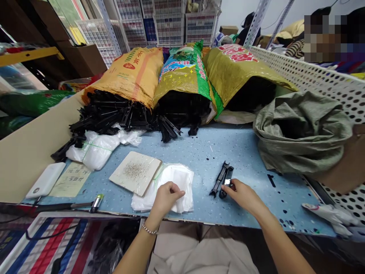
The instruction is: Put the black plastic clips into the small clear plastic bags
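Over a stack of thin white plastic bags [182, 179], my left hand [167, 198] has its thumb and forefinger pinched together at the top bag's edge. My right hand [245, 195] grips the near end of a black plastic part [228, 179], which lies on the blue table and has a shiny pale patch. Just left of it, touching or nearly so, rests a second long black plastic part [219, 179] with notched ends. A white square board [135, 171] with a speckled middle partly covers the bag stack.
Three woven sacks [128, 76] stand at the back, black parts [108, 114] spilling out. At right sits a grey-green open sack [302, 140]. On the left are bundled plastic bags [97, 148], a white power bank [45, 180], a handwritten note [71, 179] and a hammer [97, 203].
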### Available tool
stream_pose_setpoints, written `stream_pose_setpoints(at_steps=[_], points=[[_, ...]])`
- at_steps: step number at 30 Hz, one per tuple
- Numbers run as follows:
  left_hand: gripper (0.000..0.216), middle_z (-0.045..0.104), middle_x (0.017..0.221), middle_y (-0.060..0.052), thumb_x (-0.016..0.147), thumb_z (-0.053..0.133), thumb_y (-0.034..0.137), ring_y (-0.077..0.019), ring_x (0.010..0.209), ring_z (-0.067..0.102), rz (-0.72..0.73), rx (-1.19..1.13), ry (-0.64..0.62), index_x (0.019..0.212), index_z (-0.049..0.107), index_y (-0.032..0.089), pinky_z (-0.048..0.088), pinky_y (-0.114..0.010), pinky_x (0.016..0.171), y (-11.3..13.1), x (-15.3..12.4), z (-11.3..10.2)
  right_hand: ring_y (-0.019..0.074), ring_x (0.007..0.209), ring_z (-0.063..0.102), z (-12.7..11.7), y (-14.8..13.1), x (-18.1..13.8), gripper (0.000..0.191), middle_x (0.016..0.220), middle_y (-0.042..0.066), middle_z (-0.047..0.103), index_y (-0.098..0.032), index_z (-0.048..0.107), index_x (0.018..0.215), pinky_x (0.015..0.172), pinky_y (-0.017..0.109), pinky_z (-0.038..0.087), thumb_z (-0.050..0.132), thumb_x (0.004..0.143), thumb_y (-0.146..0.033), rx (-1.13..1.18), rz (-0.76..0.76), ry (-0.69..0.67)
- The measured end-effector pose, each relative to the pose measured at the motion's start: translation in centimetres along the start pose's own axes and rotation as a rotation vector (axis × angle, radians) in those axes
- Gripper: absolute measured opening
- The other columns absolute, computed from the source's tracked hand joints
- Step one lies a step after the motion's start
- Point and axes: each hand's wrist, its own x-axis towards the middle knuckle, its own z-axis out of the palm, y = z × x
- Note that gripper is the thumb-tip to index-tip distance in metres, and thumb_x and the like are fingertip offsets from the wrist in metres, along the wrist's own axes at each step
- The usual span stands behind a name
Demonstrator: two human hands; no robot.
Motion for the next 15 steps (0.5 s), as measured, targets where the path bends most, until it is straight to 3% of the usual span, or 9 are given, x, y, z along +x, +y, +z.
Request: stream_pose_setpoints(at_steps=[5,7,9,13,15], points=[[0.017,0.055,0.062,0.004,0.064,0.065,0.025,-0.0101,0.057,0.051,-0.019,-0.086,0.039,0.068,0.051,0.018,0.04,-0.021,0.056,-0.4,0.1,0.4,0.0278,0.079,0.062,-0.2,-1.6,0.5,0.021,0.095,0.014,0.065,-0.015,0.058,0.093,0.061,0.031,0.035,0.048,0.08,-0.027,-0.161,0.022,0.079],[0.021,0.053,0.061,0.006,0.061,0.067,0.022,-0.0095,0.056,0.05,-0.026,-0.093,0.072,0.071,0.049,0.019,0.04,-0.021,0.057,-0.5,0.0,0.6,0.0293,0.086,0.061,-0.1,-1.8,0.5,0.022,0.099,0.015,0.064,-0.014,0.059,0.095,0.066,0.033,0.038,0.05,0.078,-0.024,-0.055,-0.01,0.117],[0.026,0.052,0.061,0.007,0.059,0.07,0.021,-0.0098,0.057,0.05,-0.032,-0.091,0.105,0.072,0.048,0.019,0.039,-0.021,0.058,-0.5,0.0,1.0,0.0275,0.089,0.061,0.3,-2.5,0.1,0.024,0.096,0.013,0.064,-0.015,0.059,0.097,0.071,0.034,0.041,0.053,0.078,-0.026,0.289,-0.082,0.074],[0.026,0.055,0.062,0.006,0.06,0.07,0.018,-0.0107,0.058,0.052,-0.033,-0.112,0.113,0.078,0.052,0.019,0.039,-0.021,0.058,-0.3,0.0,1.4,0.0216,0.08,0.065,2.7,-6.6,-2.0,0.029,0.084,0.005,0.067,-0.019,0.058,0.1,0.073,0.033,0.047,0.06,0.08,-0.04,1.263,-0.211,-0.287],[0.023,0.058,0.064,0.005,0.063,0.066,0.017,-0.0109,0.057,0.055,-0.027,-0.142,0.084,0.081,0.053,0.019,0.041,-0.022,0.058,-0.3,0.0,1.3,0.0188,0.075,0.065,4.2,-9.2,-2.9,0.028,0.079,0.004,0.067,-0.019,0.059,0.094,0.071,0.03,0.047,0.065,0.078,-0.041,1.558,-0.228,-0.399]])
